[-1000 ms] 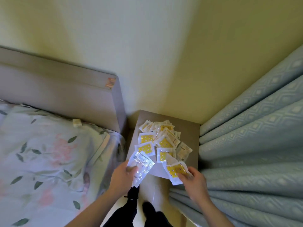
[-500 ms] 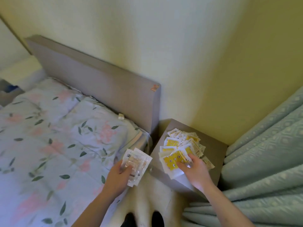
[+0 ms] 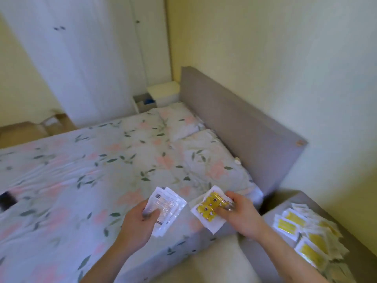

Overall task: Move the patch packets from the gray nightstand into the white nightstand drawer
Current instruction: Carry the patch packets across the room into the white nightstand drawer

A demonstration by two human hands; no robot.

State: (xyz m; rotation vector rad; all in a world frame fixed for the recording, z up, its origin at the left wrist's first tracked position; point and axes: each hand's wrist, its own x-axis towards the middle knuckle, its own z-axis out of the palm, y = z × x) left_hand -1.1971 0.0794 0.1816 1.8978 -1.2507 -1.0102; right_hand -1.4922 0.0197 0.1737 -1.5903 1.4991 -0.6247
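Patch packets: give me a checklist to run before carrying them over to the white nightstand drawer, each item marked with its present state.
1. Left hand grips the clear-faced packets: ok.
2. Right hand pinches the yellow packet: ok.
3. Both loads held over the bed, clear of the gray nightstand: ok.
4. White nightstand in sight beyond the bed, its drawer standing open: ok.
5. Room in the drawer: cannot tell; something blue lies inside.
6. Gray nightstand emptied: not ok; a pile of packets remains there.
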